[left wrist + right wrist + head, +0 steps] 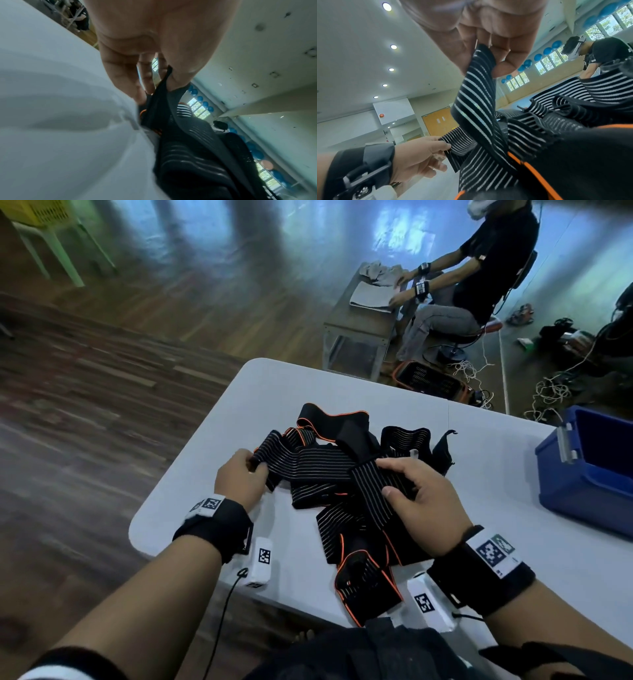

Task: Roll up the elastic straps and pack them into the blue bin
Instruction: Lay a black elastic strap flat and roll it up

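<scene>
A tangle of black elastic straps (346, 474) with thin white stripes and orange edging lies in the middle of the white table (479, 440). My left hand (241, 475) pinches one strap's end (270, 455) at the pile's left side; thumb and fingers clamp the same end (164, 83) in the left wrist view. My right hand (416, 498) grips a striped strap (373, 484) at the pile's right, fingers curled round it (479, 75). The left hand (423, 154) also appears in the right wrist view. The blue bin (589, 474) stands open at the table's right edge.
The table's rounded left corner (144, 529) and near edge are close to my wrists. Another person (479, 268) sits at a small bench beyond the table, folding grey cloth. A black basket (428, 380) and loose cables lie on the floor behind.
</scene>
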The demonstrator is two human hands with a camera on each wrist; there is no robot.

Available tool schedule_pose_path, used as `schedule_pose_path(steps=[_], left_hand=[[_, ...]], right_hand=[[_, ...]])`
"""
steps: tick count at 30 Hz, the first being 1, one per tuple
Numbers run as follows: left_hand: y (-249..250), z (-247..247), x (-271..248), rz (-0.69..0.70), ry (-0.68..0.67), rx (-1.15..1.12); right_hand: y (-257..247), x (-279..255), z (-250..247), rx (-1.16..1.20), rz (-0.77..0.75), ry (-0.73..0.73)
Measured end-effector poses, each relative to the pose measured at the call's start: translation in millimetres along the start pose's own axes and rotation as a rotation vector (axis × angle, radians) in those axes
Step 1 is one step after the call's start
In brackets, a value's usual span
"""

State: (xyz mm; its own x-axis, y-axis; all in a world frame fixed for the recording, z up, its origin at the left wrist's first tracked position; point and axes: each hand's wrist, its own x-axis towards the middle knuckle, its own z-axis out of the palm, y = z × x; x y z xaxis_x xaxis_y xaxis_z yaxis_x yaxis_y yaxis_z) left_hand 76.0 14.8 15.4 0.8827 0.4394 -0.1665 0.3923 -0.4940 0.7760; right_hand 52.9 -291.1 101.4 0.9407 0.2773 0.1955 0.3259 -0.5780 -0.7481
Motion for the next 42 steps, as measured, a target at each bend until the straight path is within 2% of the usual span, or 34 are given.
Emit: schedule_pose_path(steps=[3,7,10,15,20,24,29,35,39,42], left_hand=[[23.1,-6.9,-4.4,-0.126,-0.076,-0.381],[42.5,-13.7,0.1,-0.107,-0.052,-0.585],[48.1,-16.3,1.7,0.003,-0.017,-0.584],[57.6,-21.3,3.3,0.216,0.043,-0.386],[85.0,-24.5,-3.1,0.277,0.093,-0.477],[131.4,-30.1,-5.6,0.377,0.141,-0.528],[210.3,-41.8,-25.5,0.587,0.111,-0.636],[289.0,-33.0,-70.6,0.745,-0.04,-0.754],[319.6,-7.1,-100.4,0.761,-0.074,-0.778],[340.7,14.2,-123.4,0.692,-0.132,-0.868]], right_hand=[[-7.0,9.2,-8.5,0.007,-0.018,0.038],[-16.6,20.6,-17.8,0.031,-0.023,0.068],[-23.0,26.1,-24.4,0.031,-0.048,0.081],[-34.0,37.2,-40.4,0.017,-0.095,0.121],[-48.0,49.0,-61.8,0.052,-0.107,0.178],[-65.0,58.4,-85.2,0.085,-0.145,0.214],[-86.9,69.2,-118.4,0.179,-0.174,0.275],[-103.1,62.5,-150.8,0.318,-0.194,0.334],[-97.4,51.1,-174.5,0.345,-0.189,0.413],[-89.0,38.5,-199.4,0.305,-0.174,0.484]])
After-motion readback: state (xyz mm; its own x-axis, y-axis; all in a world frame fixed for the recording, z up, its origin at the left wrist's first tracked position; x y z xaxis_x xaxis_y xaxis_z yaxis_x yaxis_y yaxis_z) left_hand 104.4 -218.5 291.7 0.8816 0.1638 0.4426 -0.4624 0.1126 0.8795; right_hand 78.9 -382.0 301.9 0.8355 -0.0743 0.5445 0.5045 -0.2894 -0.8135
